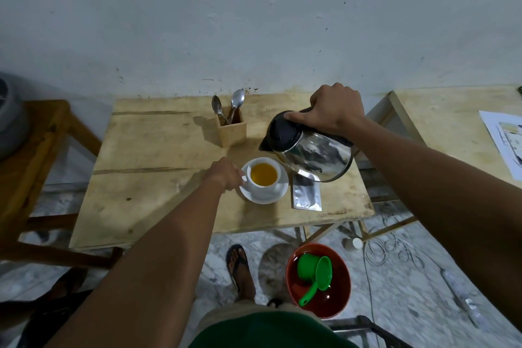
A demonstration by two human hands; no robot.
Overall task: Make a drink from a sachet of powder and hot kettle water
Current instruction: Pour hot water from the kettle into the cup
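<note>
A white cup (264, 185) holding orange-yellow liquid stands on a white saucer (279, 197) on the wooden table (158, 178). My left hand (224, 175) grips the cup's handle at its left side. My right hand (336, 110) holds the steel kettle (316, 155) by its black handle, tilted with the spout toward the cup, just right of and above it. No stream of water is visible. A silver sachet (306, 192) lies flat on the table right of the saucer, partly under the kettle.
A wooden holder (231, 128) with two spoons stands behind the cup. A red basin (319, 280) with a green scoop sits on the floor below the table's edge. Cables lie on the floor at right. Another table (452, 121) stands to the right.
</note>
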